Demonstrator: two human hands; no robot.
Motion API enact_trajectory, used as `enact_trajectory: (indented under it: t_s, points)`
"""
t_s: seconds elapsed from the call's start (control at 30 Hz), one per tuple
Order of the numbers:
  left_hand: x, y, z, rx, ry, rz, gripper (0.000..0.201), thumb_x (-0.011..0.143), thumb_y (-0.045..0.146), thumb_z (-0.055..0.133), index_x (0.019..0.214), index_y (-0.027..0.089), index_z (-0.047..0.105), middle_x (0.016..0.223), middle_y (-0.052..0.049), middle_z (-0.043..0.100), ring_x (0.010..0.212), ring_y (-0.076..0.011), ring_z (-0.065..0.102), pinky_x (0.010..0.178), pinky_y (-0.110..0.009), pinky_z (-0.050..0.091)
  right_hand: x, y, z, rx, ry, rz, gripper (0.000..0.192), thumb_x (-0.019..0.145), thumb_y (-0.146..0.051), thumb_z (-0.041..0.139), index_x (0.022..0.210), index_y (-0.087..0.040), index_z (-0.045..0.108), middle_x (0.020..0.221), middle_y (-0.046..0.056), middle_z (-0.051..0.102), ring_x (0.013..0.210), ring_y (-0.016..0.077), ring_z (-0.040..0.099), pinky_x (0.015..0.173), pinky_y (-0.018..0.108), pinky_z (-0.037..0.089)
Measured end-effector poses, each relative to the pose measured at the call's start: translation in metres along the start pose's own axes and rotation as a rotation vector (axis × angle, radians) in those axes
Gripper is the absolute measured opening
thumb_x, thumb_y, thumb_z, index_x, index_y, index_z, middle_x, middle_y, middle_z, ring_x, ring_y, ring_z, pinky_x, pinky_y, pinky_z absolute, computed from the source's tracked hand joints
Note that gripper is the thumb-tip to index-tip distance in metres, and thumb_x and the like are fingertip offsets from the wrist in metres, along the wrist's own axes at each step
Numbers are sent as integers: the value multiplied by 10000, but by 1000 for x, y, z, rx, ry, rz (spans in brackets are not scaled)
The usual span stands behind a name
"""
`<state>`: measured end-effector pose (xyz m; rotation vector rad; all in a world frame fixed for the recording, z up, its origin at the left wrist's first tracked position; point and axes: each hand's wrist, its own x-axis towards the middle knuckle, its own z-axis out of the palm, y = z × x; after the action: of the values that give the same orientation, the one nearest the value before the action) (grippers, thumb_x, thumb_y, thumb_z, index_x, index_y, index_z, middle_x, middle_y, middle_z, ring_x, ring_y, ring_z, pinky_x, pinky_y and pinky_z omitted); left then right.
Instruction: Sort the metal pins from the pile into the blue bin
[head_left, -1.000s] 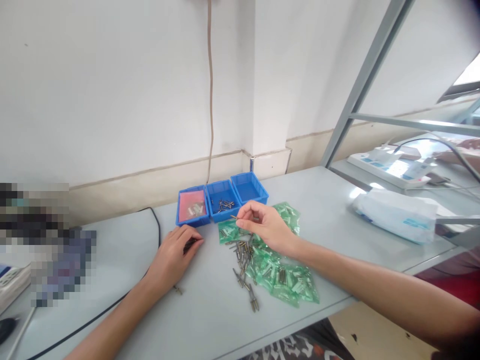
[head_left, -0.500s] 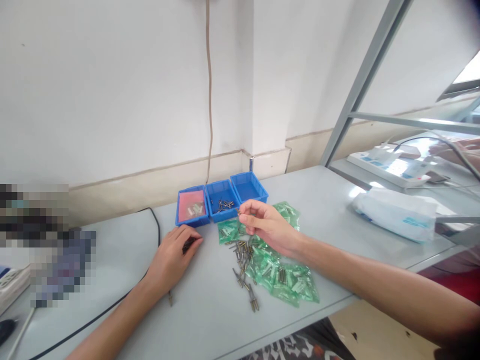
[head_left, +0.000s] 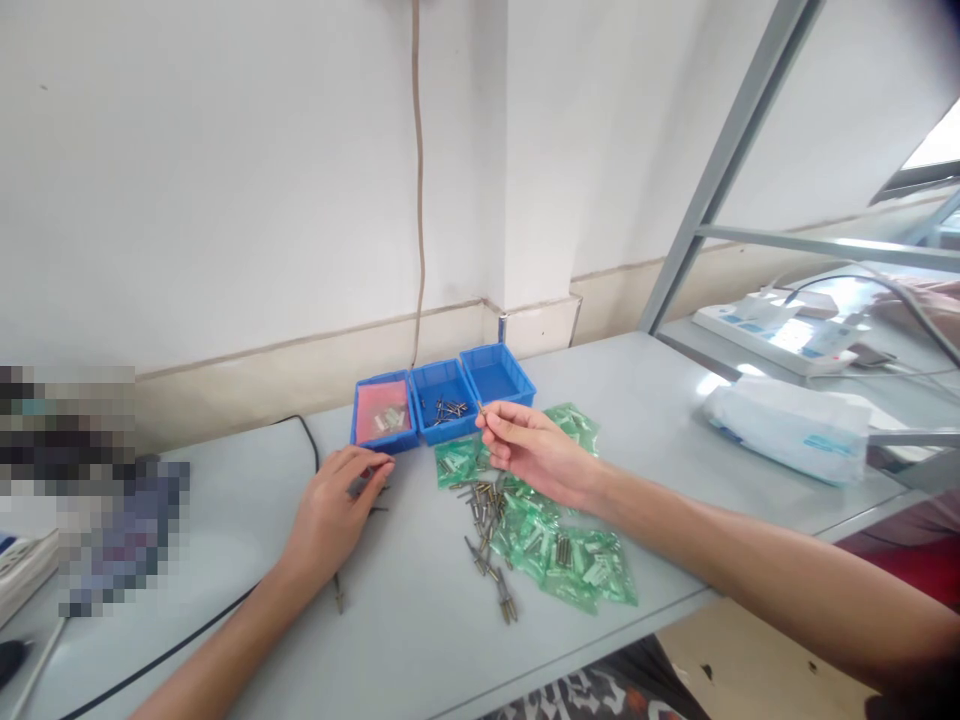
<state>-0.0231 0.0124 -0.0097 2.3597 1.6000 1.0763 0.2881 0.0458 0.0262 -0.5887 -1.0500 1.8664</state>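
My right hand (head_left: 536, 450) pinches a small metal bit (head_left: 482, 410) between thumb and fingertips, in front of the blue bins. My left hand (head_left: 341, 505) is curled low over the table, with dark, thin-shafted metal bits (head_left: 380, 510) showing at its fingers; how many it holds is hidden. Between the hands lies a loose pile of metal bits (head_left: 486, 505) with thicker brass-coloured ends. Green plastic packets (head_left: 559, 560) with bits inside lie under and beside my right hand. One single bit (head_left: 340, 598) rests below my left wrist.
Three blue bins stand by the wall: the left bin (head_left: 416, 440) holds a pink sheet and a clear packet, the middle bin (head_left: 450, 432) loose bits, and there is a right bin (head_left: 499, 372). A black cable (head_left: 202, 622) crosses the left; a white package (head_left: 787, 425) lies right.
My left hand has shifted slightly left and its fingers have moved, showing more thin shafts. My right fingertips have risen a little, and the bit in them now points up.
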Motion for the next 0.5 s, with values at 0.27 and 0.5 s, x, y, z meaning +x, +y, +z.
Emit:
enact_trajectory:
  t_s: [0.27, 0.5]
  points:
    - [2, 3, -1, -72, -23, -125, 325, 1052, 525, 589, 1021, 270, 787, 1078, -40, 787, 883, -221, 710, 837, -342, 576, -1, -1, 2, -13, -3, -6, 230, 931, -371, 861, 950, -165, 763, 827, 6, 602, 652, 99, 432, 630, 276, 347]
    - [1, 3, -2, -36, -36, -157, 363, 1040, 563, 583, 1011, 273, 800, 1068, -35, 806, 874, -224, 725, 848, -339, 587, -1, 0, 2, -31, -1, -11, 244, 929, -381, 862, 945, -161, 757, 825, 6, 604, 656, 95, 438, 629, 265, 345]
